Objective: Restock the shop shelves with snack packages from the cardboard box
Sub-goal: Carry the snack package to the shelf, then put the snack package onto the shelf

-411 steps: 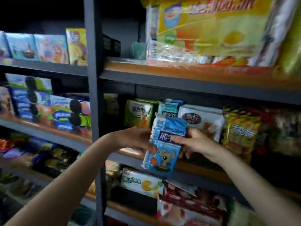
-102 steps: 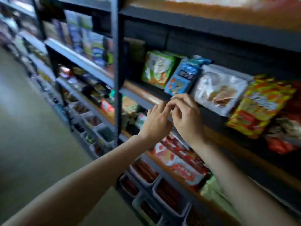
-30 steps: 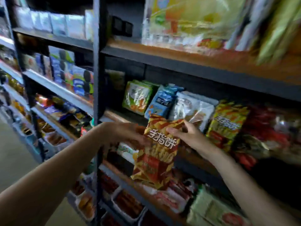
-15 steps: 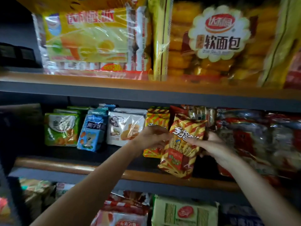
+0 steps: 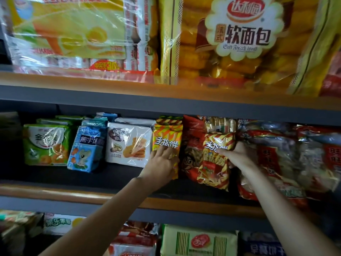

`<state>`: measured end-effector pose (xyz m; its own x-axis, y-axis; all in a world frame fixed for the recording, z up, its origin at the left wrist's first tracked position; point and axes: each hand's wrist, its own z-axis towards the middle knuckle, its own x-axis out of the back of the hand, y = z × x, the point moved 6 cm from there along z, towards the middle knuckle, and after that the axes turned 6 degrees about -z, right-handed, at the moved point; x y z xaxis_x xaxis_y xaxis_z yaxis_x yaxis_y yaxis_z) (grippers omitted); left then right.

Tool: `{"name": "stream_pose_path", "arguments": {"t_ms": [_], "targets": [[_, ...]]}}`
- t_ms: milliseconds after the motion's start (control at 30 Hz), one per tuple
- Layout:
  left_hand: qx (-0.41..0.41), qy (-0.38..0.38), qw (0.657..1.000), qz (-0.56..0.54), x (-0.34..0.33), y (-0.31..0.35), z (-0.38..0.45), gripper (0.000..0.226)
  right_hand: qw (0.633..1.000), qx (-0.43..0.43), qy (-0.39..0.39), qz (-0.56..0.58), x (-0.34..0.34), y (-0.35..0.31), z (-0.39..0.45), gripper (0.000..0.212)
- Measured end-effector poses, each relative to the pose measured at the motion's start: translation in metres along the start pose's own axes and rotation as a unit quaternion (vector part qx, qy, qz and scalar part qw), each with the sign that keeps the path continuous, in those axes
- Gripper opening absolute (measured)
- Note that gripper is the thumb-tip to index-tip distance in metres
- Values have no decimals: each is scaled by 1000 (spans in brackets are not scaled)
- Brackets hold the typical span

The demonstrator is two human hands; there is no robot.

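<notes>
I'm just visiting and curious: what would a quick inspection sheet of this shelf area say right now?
Surface: middle shelf, wooden front edge, packs standing in a row.
Job's things: striped finger-biscuit pack held in front of a red bag; a matching pack stands already shelved.
Clutter: green pack, blue bear pack, white cookie pack.
Hands: left hand rests on the shelved pack; right hand grips the striped pack.
Cables: nothing seen.
Surroundings: soft bread bag on the shelf above; more packs below.
</notes>
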<state>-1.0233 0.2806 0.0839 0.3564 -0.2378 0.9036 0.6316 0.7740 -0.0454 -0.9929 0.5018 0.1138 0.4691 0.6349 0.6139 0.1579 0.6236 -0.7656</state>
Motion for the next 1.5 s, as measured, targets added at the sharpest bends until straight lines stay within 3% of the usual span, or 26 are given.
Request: {"name": "stream_pose_path", "arguments": {"t_ms": [167,333,400,467,533,600,667,767,867,933,1033,1133,1233,1400,1500], "targets": [[105,53,990,-72,10,-29,-7,43,992,94,-80,-8,-11,-47,-1,32],[223,140,915,-306,8,-69,-21,44,974,174,-128,71,-30,-102,-27,31],[251,157,889,-349,7,-79,-28,40,966,181,-166,79,-58,-108,-32,29],[259,149,887,-351,6,-87,-34,40,966,174,-180,63,-86,-102,-31,35],[247,130,892,-355,5,-90,-40,39,973,164,-161,29,-103,-97,-29,52],[233,105,900,-352,5,-89,-45,39,980,171,-92,-38,-102,-98,-26,78],[232,89,908,-337,2,-86,-50,42,977,204,-11,-66,-89,-109,-33,87],[235,100,921,-293,1,-85,-56,42,957,274,77,-54,-70,-130,-54,77],[228,150,928,-253,13,-84,-67,39,928,354,102,-55,-78,-148,-77,49],[219,195,927,-232,27,-89,-82,35,911,403,78,-43,-98,-163,-93,33],[259,255,908,-210,47,-111,-132,34,892,451,-11,-37,-151,-189,-127,28],[356,298,864,-196,56,-145,-219,30,857,500,-119,-45,-223,-217,-182,27],[494,311,789,-191,50,-179,-345,28,790,554,-253,-70,-309,-240,-268,26],[726,285,607,-150,35,-186,-605,31,605,630,-467,-140,-451,-243,-478,28],[826,231,495,-141,23,-164,-754,35,494,650,-551,-172,-517,-226,-619,30]]}}
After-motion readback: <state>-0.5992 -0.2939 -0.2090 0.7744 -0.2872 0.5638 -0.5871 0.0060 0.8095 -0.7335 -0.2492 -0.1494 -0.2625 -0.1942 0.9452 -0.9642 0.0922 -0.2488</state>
